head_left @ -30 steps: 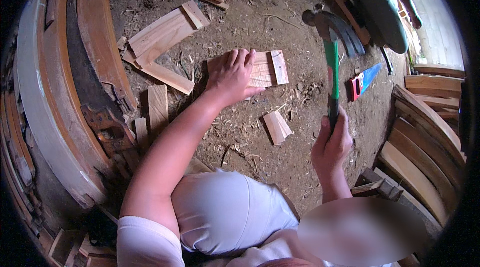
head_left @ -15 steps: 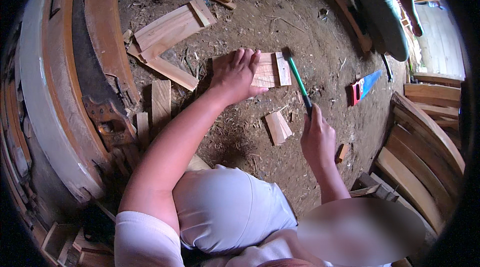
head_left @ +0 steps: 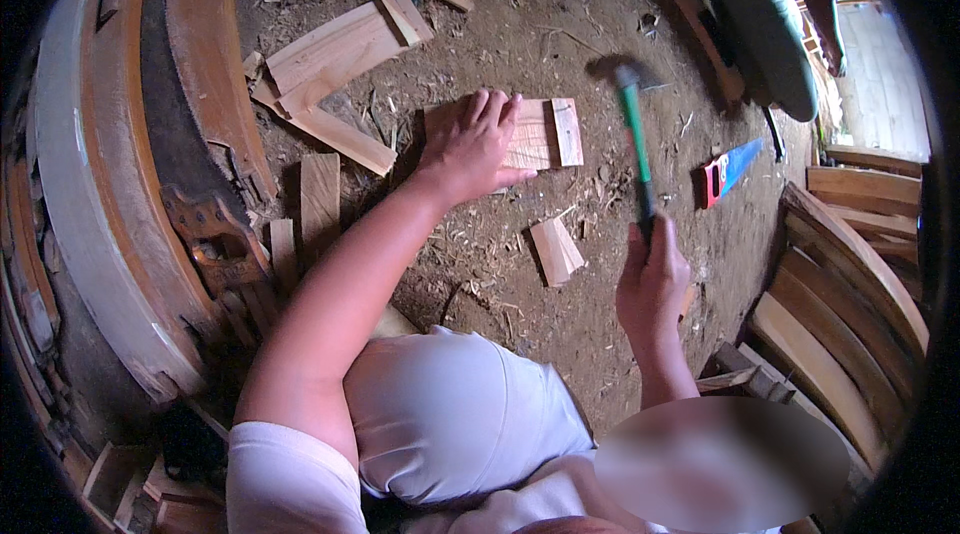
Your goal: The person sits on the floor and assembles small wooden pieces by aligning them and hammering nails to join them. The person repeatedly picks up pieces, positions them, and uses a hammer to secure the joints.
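My right hand (head_left: 655, 269) is closed around the black grip of a hammer (head_left: 635, 129) with a green shaft. The hammer's head is raised, slightly blurred, to the far right of a short wooden board (head_left: 530, 139). Across that board's right end lies a narrow wood strip (head_left: 567, 132). My left hand (head_left: 470, 146) holds the board down near its left part, fingers at the far edge and thumb along the near edge. The hand covers much of the board's left part. Whether a nail stands in the strip is too small to tell.
Beyond lie joined boards (head_left: 345, 49) and a loose plank (head_left: 340, 142). Small offcuts (head_left: 555, 252) sit nearer me. A blue saw with a red handle (head_left: 730, 174) is at right, an old handsaw (head_left: 215, 239) at left. Curved timbers (head_left: 840, 334) stack at right; another person's leg (head_left: 770, 44) is far right.
The hammer has lifted away from the strip's right end and swung to the right, with my right hand shifting slightly right. My left hand stays on the board.
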Demonstrator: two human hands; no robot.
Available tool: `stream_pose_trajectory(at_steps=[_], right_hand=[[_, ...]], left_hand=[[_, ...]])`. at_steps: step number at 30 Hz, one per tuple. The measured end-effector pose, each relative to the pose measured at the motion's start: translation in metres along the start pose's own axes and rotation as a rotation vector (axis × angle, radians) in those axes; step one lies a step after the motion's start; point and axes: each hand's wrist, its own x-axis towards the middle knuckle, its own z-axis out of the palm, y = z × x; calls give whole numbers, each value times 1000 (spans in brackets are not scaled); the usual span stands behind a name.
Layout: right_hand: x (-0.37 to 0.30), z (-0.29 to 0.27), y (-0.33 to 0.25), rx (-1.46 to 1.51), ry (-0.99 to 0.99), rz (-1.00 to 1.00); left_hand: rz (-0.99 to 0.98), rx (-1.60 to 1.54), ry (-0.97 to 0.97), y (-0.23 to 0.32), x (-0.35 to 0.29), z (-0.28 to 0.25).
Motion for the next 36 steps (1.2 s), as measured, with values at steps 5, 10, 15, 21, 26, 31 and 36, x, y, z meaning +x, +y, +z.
stream_pose_trajectory(at_steps=[5, 10, 15, 21, 26, 31, 36], right_hand=[[-7, 9, 9, -7, 130, -114], [-6, 40, 39, -96, -48, -70], [-11, 22, 28, 95, 136, -76], [1, 27, 45, -134, -41, -91], [-3, 5, 18, 52, 167, -154], [-6, 35, 42, -120, -118, -32], [-9, 9, 21, 151, 44, 37]], left_hand=[[-7, -9, 25, -4, 4, 8], [9, 6, 6, -2, 4, 1], [-34, 13, 9, -4, 2, 3], [30, 32, 90, -2, 3, 1], [-1, 5, 97, -9, -2, 7], [-9, 12, 41, -2, 2, 4], [-25, -9, -67, -5, 4, -5]])
